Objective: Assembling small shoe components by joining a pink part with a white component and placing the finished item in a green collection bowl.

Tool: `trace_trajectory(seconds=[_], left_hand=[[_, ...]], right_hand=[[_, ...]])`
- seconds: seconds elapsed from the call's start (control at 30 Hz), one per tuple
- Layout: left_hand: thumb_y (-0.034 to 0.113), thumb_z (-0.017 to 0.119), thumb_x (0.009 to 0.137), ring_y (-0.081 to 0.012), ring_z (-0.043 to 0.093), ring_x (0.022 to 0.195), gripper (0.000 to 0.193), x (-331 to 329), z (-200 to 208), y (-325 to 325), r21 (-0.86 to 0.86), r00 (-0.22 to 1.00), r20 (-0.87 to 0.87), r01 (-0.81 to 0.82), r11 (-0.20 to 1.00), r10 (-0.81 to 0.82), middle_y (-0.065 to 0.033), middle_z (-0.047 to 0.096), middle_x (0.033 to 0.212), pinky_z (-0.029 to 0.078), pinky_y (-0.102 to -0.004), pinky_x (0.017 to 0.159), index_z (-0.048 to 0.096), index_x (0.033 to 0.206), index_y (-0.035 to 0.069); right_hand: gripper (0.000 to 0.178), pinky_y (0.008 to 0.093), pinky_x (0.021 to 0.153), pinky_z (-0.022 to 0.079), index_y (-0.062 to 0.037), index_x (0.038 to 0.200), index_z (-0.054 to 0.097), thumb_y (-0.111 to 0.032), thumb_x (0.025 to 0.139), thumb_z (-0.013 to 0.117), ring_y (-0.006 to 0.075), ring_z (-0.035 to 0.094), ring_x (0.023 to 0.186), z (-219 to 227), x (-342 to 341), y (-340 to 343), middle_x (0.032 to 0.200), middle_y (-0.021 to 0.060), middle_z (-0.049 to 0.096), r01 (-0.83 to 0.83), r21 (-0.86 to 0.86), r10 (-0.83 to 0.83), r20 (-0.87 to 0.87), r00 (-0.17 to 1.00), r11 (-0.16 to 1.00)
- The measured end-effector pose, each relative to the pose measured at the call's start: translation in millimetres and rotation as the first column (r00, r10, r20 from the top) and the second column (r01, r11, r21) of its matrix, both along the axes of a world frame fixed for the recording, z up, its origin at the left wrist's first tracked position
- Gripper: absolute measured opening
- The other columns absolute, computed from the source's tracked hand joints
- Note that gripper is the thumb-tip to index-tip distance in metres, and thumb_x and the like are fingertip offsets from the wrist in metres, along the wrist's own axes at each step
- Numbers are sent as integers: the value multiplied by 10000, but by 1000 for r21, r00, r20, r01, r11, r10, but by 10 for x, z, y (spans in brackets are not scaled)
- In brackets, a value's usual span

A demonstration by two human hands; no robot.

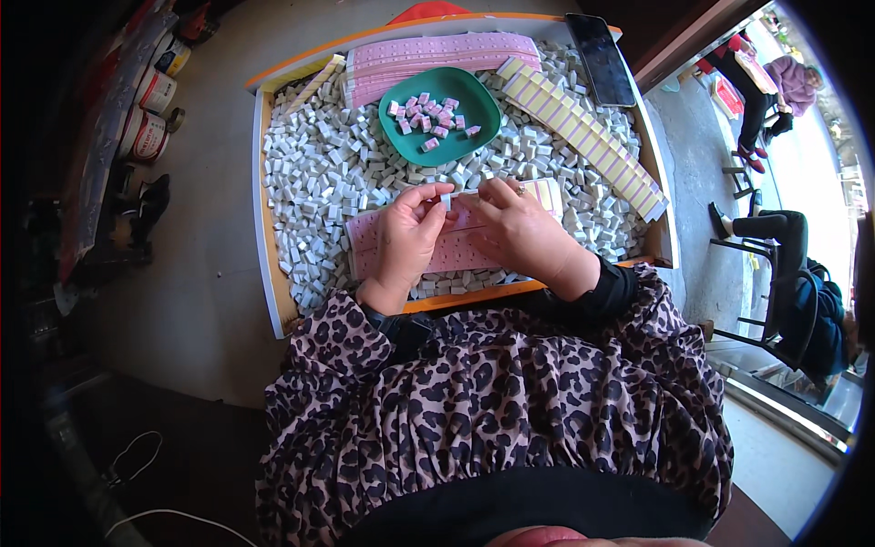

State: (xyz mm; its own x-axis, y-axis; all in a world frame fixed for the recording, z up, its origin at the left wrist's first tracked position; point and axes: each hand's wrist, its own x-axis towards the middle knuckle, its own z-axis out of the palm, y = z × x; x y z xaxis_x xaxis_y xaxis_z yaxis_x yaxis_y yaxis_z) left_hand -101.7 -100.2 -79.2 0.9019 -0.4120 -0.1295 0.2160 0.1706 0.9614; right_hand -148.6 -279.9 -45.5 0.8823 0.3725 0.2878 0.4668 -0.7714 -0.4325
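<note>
Thumb and index finger of my left hand (pixel 406 235) pinch a small pale block (pixel 446 201) just above a pink sheet of printed stickers (pixel 365 244). Close beside it, my right hand (pixel 529 232) has its fingers bent together, their tips near the block; whatever they hold is too small or hidden to make out. Both hands cover much of the sheet. Beyond them sits a green tray (pixel 398 137) with several pink-faced blocks (pixel 437 118) in it. Loose pale blocks (pixel 319 173) lie thickly all around.
An orange-edged shallow box (pixel 264 228) bounds the blocks. Toward its far side lie more pink sheets (pixel 428 55), a yellow striped strip (pixel 583 137) and a black phone (pixel 600 59). Tubs (pixel 146 132) stand at left; people sit at right near a chair (pixel 775 310).
</note>
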Motion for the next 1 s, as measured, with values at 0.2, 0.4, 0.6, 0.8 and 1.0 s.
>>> trace_trajectory(seconds=[0.2, 0.4, 0.6, 0.8, 1.0], left_hand=[[2, 540, 904, -102, 619, 791, 232, 4, 31, -4, 24, 1000, 7, 5, 1000, -6, -60, 641, 963, 498, -218, 744, 586, 1130, -17], [7, 533, 910, -107, 626, 784, 229, 1, 15, 11, 0, 1000, -13, 22, 1000, -22, -70, 644, 955, 501, -217, 743, 584, 1132, -17], [4, 521, 913, -120, 637, 804, 229, -6, 85, -20, -56, 999, -45, 10, 998, -13, -82, 647, 975, 509, -230, 774, 578, 1134, -22], [-16, 510, 910, -121, 641, 832, 226, -81, 243, -67, -102, 1000, -21, 17, 995, -20, -84, 642, 980, 522, -243, 776, 576, 1126, -32], [-35, 503, 905, -119, 639, 846, 218, -114, 303, -63, -93, 999, 31, 19, 995, -16, -75, 638, 980, 527, -246, 779, 576, 1111, -34]], right_hand=[[440, 354, 751, 477, -35, 1119, 582, -121, 702, 692, 264, 546, 875, -5, 2, -9, 981, 111, 553, -86, -191, 113, 135, 984, 978], [310, 325, 760, 482, -3, 1010, 557, -15, 728, 686, 210, 573, 845, 71, -71, -117, 963, 90, 550, -33, 227, 46, -54, 997, 973], [213, 259, 763, 488, -30, 885, 437, 79, 821, 609, 102, 547, 857, -88, -50, -55, 908, 35, 508, 383, 824, 88, -456, 886, 418], [264, 221, 773, 486, -54, 851, 387, 104, 827, 597, 89, 544, 842, -89, 14, 126, 867, 23, 499, 421, 880, 182, -460, 869, 219], [273, 223, 755, 493, -55, 826, 379, 92, 827, 609, 83, 549, 816, -99, 33, 166, 851, 26, 516, 407, 879, 173, -453, 874, 246]])
